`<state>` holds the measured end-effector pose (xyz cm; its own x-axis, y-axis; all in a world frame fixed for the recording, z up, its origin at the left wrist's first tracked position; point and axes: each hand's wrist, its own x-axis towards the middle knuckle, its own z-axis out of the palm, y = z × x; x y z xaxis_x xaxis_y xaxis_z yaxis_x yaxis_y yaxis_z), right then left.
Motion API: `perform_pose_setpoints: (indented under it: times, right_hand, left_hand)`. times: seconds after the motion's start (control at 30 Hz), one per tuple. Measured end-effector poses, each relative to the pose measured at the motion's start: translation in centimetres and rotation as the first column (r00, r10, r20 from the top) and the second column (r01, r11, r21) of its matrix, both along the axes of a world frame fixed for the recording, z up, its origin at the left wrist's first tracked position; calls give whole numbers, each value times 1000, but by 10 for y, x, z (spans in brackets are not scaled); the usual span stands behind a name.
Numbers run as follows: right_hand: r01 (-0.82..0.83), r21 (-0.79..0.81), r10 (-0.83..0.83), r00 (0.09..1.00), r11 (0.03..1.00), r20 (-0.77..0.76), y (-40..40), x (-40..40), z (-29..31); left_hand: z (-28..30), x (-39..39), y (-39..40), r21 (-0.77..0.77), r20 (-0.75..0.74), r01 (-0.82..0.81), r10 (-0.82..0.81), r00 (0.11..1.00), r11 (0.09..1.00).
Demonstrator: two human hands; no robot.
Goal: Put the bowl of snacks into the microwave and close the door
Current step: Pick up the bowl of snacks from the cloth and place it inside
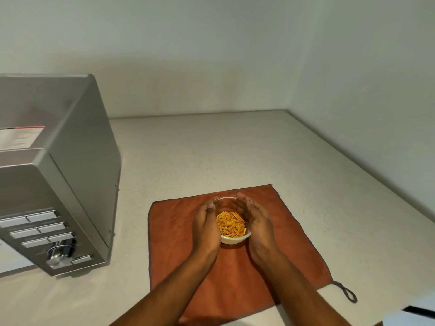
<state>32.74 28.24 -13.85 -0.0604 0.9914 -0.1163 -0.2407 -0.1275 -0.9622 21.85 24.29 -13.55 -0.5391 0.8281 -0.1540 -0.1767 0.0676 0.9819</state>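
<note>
Open worktop, one bulky obstacle
Microwave (pixel 58 175) blocks the left; worktop (pixel 223 149) beyond the cloth (pixel 235 267) lies bare.

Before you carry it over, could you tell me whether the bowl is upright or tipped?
Upright: the bowl sits level on the orange cloth, snacks settled inside, both hands cupping it.

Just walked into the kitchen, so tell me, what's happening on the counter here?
A person cups both hands, left hand and right hand, around a small bowl of snacks sitting on an orange cloth. A silver microwave stands to the left on the counter. The bowl isn't inside it yet.
</note>
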Motion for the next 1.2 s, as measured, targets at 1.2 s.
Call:
perform_pose_setpoints:
  times: [1.2]
  right_hand:
    - [-346,23,344,920,938,-188,-198,-90,65]
  left_hand:
    - [70,-50,-231,121,-102,-394,406,908,911]
